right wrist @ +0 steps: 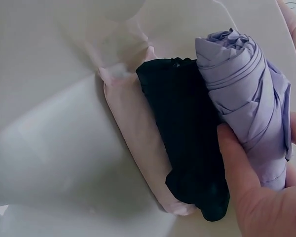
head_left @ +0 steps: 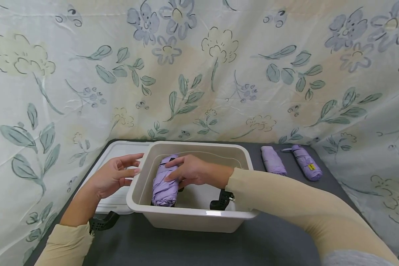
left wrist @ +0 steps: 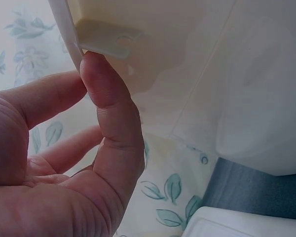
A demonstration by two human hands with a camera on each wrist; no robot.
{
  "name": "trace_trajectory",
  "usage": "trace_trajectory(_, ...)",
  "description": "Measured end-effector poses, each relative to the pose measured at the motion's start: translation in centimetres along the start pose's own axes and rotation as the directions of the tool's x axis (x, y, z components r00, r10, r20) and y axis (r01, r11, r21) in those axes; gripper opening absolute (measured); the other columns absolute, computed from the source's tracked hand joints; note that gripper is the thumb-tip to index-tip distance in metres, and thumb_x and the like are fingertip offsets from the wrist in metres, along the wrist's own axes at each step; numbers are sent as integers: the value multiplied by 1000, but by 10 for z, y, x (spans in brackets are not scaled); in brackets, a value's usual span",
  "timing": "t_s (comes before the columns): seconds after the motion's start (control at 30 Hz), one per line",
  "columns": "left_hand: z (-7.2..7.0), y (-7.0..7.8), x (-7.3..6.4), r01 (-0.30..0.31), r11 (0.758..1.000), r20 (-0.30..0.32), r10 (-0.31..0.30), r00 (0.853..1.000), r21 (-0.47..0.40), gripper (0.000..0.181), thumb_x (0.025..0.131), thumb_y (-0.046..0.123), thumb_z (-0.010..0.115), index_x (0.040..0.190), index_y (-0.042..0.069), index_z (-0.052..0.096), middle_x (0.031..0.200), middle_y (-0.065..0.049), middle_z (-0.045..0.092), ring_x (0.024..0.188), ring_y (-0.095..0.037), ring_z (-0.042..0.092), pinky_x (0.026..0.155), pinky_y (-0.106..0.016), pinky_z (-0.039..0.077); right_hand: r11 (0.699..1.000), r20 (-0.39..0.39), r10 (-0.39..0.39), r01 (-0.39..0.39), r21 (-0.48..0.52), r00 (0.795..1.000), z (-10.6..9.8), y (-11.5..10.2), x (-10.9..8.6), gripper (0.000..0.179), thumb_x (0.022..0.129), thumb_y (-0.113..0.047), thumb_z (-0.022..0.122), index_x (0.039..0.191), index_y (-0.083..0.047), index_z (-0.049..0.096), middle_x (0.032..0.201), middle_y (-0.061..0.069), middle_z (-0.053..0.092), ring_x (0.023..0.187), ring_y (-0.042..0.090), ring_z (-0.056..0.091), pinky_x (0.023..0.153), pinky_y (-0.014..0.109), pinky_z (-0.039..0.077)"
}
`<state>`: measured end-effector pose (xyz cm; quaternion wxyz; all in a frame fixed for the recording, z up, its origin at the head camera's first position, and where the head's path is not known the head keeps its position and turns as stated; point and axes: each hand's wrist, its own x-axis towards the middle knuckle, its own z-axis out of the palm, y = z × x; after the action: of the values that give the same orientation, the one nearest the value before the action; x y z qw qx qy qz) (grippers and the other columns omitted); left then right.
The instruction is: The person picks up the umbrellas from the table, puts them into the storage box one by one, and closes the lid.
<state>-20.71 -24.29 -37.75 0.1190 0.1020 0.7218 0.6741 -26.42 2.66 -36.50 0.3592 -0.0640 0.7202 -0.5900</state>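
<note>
In the head view, my right hand (head_left: 193,170) reaches into a beige plastic bin (head_left: 199,221) and grips a folded lavender umbrella (head_left: 164,188). The right wrist view shows the thumb on one side of this umbrella (right wrist: 246,98) and fingertips on the other. Beside it on the bin's floor lie a dark, cloth-covered bundle (right wrist: 182,128) and a pale pink one (right wrist: 135,138); their exact kind is unclear. My left hand (head_left: 114,175) is at the bin's left rim, and the left wrist view shows thumb and finger pinching the rim edge (left wrist: 68,34).
Two more folded purple umbrellas, one plain (head_left: 273,160) and one with a yellow tag (head_left: 306,162), lie right of the bin on the dark grey table (head_left: 269,244). A white lid (head_left: 114,201) lies flat at left. A floral curtain (head_left: 199,103) hangs behind.
</note>
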Motion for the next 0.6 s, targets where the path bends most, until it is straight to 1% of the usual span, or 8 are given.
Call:
trace_trajectory(0.13, 1, 0, -1, -3, 1000, -2, 3, 1000, 7, 58, 101, 10, 63, 155, 4, 42, 114, 0, 61, 102, -14, 70, 86, -37, 62, 1000, 17, -1, 0, 28, 1000, 3, 2, 3, 49, 85, 4, 79, 131, -10, 68, 114, 16, 67, 89, 28, 71, 88, 49, 61)
trace_trajectory(0.3, 1, 0, -1, -5, 1000, -2, 5, 1000, 11, 58, 101, 10, 63, 155, 3, 42, 114, 0, 62, 103, -13, 70, 86, -37, 62, 999, 27, 0, -1, 33, 1000, 5, 3, 6, 49, 86, 4, 78, 131, -10, 67, 111, 17, 68, 87, 28, 71, 89, 50, 61)
trace_trajectory(0.6, 0, 1, 0, -11, 1000, 5, 11, 1000, 11, 59, 101, 11, 63, 155, 3, 40, 113, 0, 62, 99, -14, 73, 85, -37, 63, 1000, 29, 17, -17, 21, 999, 3, 0, 6, 49, 86, 3, 79, 131, -12, 68, 114, 17, 68, 89, 29, 72, 89, 49, 61)
